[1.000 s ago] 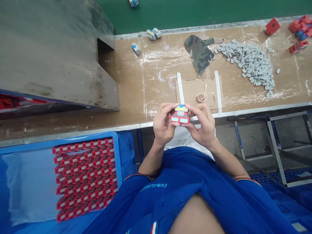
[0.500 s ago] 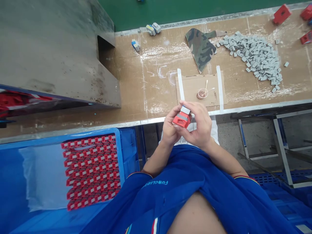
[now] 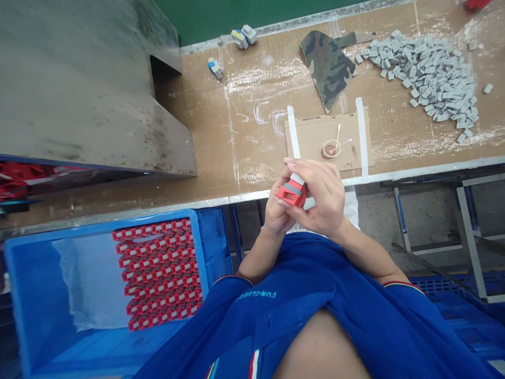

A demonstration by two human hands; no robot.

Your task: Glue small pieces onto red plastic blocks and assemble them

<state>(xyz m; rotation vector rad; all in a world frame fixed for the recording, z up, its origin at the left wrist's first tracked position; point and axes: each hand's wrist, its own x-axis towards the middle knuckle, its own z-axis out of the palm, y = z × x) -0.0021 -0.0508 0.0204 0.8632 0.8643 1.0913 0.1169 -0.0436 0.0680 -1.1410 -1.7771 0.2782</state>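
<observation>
Both my hands meet in front of my body at the bench edge, around one small red and grey plastic part. My left hand cups it from the left with the fingers curled. My right hand wraps it from the right, thumb below and fingers over its pale upper end. That upper end is partly hidden under the right fingers. Just beyond the hands, a small clear cup with brownish contents and cotton swabs stands on a taped cardboard piece.
A heap of small grey pieces lies at the right beside a camouflage cloth. Several blue-grey blocks sit at the back. A blue crate at lower left holds rows of red parts. A metal housing rises at left.
My right fingers have closed further over the pale end of the part, covering more of it. The whole view has shifted slightly, showing more of the crate's left side.
</observation>
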